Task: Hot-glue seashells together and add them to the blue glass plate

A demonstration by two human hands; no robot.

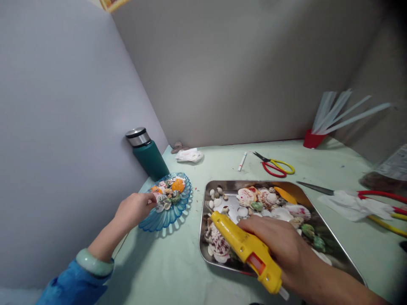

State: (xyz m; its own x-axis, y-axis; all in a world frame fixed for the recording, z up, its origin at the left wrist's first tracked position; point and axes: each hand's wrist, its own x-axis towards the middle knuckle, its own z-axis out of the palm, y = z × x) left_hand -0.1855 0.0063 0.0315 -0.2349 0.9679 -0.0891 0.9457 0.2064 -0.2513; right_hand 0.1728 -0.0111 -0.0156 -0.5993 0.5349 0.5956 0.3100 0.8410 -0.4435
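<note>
My right hand [275, 237] is wrapped around a yellow hot glue gun [243, 241], with a clear glue stick poking out of its back end. The gun is over the left part of a metal tray [345, 243] of seashells, its nozzle pointing to the upper left. My left hand [135, 209] reaches to the left side of a blue scalloped glass plate [165, 220]. Its fingertips are pinched on a small pale pinkish shell, partly hidden by the fingers. Orange, white and greenish shells [173, 192] are clustered in the middle of that plate.
A green bottle [151, 159] stands behind the plate, near crumpled tissue [190, 155]. Scissors [276, 165] and a white marker [242, 162] lie beyond the tray. At right are a tissue-wrapped tool [352, 203] with red and yellow handles and a red cup [313, 139] of glue sticks.
</note>
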